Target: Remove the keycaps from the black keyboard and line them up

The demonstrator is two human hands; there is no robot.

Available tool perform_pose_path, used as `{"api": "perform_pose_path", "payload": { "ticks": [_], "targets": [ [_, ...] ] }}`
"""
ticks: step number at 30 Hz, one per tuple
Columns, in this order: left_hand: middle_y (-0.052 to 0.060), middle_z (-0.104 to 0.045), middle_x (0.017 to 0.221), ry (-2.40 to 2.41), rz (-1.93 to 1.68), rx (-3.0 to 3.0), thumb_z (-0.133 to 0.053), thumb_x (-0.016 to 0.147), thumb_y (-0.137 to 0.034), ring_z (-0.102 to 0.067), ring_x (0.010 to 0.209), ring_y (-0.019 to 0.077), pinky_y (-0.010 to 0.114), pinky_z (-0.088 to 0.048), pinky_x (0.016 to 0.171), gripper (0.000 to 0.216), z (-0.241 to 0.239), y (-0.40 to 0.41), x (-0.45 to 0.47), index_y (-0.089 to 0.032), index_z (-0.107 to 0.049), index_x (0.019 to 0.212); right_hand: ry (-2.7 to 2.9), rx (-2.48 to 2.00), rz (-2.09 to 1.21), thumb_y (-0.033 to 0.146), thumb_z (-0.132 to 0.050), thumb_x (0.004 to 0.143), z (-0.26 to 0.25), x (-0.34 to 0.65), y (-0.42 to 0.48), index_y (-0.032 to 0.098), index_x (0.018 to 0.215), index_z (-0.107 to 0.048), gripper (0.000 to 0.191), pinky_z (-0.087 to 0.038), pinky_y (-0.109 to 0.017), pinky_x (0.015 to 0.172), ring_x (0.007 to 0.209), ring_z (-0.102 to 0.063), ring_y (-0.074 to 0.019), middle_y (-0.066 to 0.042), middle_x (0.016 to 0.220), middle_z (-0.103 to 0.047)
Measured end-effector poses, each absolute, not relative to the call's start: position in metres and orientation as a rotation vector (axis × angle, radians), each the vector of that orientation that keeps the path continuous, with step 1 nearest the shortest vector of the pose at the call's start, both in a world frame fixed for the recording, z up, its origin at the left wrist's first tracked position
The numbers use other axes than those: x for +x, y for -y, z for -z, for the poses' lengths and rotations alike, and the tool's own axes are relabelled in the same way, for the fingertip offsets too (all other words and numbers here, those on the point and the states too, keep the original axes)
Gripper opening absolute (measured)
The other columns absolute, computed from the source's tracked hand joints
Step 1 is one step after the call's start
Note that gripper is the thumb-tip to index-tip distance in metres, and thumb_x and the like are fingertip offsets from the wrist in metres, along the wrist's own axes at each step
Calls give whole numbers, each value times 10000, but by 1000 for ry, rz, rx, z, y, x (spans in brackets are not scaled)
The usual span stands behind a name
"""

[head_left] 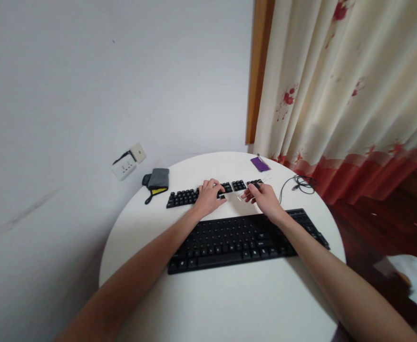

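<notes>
1. OK, L hand point(208, 194): fingers curved down by the row of loose blk keycaps point(181, 197), thumb apart from index, a small keycap point(223, 196) right at the tips; can't tell if it's pinched.
2. R hand point(258, 195): fingers closed on a thin wire-like tool point(269, 177), pale ends showing either side, one pointing twd the L hand; exact shape too fine to make out.
3. Keycaps run in approx. a line: longest grp left of L fingers, smaller grps between & just beyond both hands' fingers.
4. Blk keyboard point(226, 237): on the body side of both sets of fingers, R forearm crossing over its right part; upper rows look bare of caps, front row has them, incl. space bar.
5. Farther out: gray pouch point(158, 178) w/ yellow inside, well left of L fingers; purple item point(260, 164) beyond R fingers; blk cable point(304, 183) coiled to their right.
6. Rd white table point(208, 299) under it all; curtain point(311, 95) far right of R fingers.
</notes>
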State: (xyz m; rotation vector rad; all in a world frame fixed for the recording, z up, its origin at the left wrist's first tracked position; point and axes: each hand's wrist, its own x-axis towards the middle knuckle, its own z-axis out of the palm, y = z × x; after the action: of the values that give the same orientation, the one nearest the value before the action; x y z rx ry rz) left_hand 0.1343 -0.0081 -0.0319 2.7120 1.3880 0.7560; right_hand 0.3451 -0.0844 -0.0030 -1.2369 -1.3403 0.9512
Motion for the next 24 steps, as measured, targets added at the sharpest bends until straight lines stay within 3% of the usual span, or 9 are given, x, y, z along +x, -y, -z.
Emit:
{"api": "perform_pose_path", "payload": {
  "ticks": [8,24],
  "targets": [
    [64,-509,1171,-1459,-789,2682,-754,739,-315,-419,1114,300,456,-354,916,379,33,6,133,-253,-603,1080,1344,-1211,-977,520,-499,873,1,345,86,148,740,-592,406,-443,-252,537,599,-624,-145,-126,790,-721],
    [67,-501,1201,-1566,-741,2653,-740,751,-343,-409,1140,301,446,-339,944,418,35,4,132,-262,-593,1133,1390,-1204,-998,487,-497,883,-1,348,87,138,729,-611,398,-448,-245,529,581,-625,-138,-124,781,-728]
  ]
}}
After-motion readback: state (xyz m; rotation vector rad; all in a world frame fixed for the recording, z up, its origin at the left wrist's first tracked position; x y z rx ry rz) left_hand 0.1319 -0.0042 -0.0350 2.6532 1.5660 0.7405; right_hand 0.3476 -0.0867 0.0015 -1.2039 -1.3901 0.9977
